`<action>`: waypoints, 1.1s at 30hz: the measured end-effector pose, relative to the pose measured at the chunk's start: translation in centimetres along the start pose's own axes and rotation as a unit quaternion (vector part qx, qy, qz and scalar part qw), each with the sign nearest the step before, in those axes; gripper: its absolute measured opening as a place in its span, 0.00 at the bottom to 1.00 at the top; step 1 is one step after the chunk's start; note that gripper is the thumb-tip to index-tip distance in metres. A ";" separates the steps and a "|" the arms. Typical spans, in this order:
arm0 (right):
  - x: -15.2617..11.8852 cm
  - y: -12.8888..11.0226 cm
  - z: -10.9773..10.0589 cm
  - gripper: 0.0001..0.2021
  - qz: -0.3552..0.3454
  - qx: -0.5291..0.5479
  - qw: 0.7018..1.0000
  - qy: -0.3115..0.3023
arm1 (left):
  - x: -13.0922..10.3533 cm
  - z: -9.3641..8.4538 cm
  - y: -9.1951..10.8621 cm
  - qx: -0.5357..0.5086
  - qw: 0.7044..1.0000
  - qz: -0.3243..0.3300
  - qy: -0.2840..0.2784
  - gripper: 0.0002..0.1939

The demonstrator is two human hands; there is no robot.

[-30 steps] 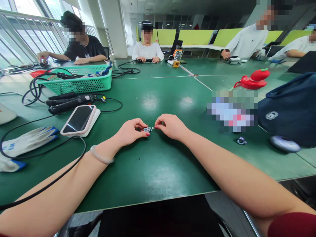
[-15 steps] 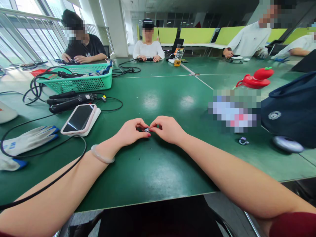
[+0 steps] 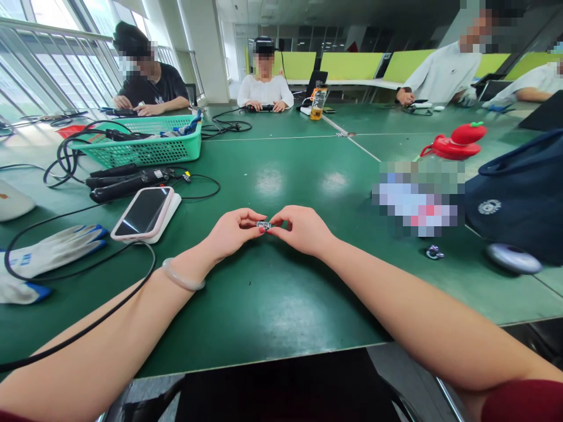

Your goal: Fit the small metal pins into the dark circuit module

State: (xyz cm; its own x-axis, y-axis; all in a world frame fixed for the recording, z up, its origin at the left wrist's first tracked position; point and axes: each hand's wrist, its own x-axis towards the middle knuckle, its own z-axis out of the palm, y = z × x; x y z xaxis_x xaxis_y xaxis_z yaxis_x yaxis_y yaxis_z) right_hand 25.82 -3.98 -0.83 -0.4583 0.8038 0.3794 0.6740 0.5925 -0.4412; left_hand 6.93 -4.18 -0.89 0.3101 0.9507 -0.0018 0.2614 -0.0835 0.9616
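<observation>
Between my two hands, over the middle of the near table, is a small shiny silver-and-dark piece (image 3: 264, 225); its kind is too small to tell. My left hand (image 3: 233, 230) pinches its left end between thumb and fingers. At the other end, the thumb and fingertips of my right hand (image 3: 301, 227) close on it. Fingertips cover parts of the piece. Farther right on the green table (image 3: 281, 293) lies a small shiny dark-and-silver object (image 3: 434, 252), apart from both hands.
Left of my hands are a phone (image 3: 145, 212), white-and-blue gloves (image 3: 57, 252), a black cable (image 3: 152, 264) crossing over my left forearm, black-handled gear (image 3: 127, 181) and a green basket (image 3: 145, 149). A dark bag (image 3: 519, 193) and a red-lidded bottle (image 3: 457, 143) stand right. Several people sit around the table.
Both hands have risen slightly away from me with the small piece. It has turned and now shows a longer side between the fingertips.
</observation>
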 end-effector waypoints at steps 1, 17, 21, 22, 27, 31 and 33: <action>0.0 -0.1 0.1 0.10 -0.003 -0.010 1.000 0.005 | 0.0 0.0 0.1 -0.012 1.000 -0.005 -0.002 0.17; -0.3 -0.7 0.2 0.10 -0.039 -0.097 0.995 0.011 | -0.3 0.4 0.6 -0.162 0.985 -0.065 -0.010 0.19; -0.3 -0.9 0.3 0.09 -0.040 -0.107 0.993 0.009 | -0.4 0.6 0.8 -0.192 0.978 -0.080 -0.027 0.20; -0.3 -1.0 0.3 0.09 -0.039 -0.107 0.993 0.007 | -0.4 0.7 0.9 -0.192 0.977 -0.082 -0.030 0.21; 0.0 -0.5 0.3 0.11 -0.023 -0.064 0.998 0.003 | -0.1 0.1 0.8 -0.095 0.993 -0.070 -0.008 0.22; 0.4 0.8 -0.1 0.12 0.021 -0.014 1.000 0.015 | 0.3 -2.2 0.2 0.258 0.959 0.003 0.118 0.18; 0.5 1.4 -0.4 0.11 0.049 0.009 0.998 0.023 | 0.5 -3.7 -0.2 0.426 0.889 0.022 0.168 0.20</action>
State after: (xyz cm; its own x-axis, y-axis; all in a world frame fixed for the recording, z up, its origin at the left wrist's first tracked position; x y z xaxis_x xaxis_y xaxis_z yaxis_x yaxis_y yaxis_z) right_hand 26.80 -2.72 -0.91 -0.3629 0.8547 0.3711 0.7039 0.5124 -0.4919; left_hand 3.66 -2.58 -0.08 0.0846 0.9644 0.2506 0.8976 -0.1830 0.4010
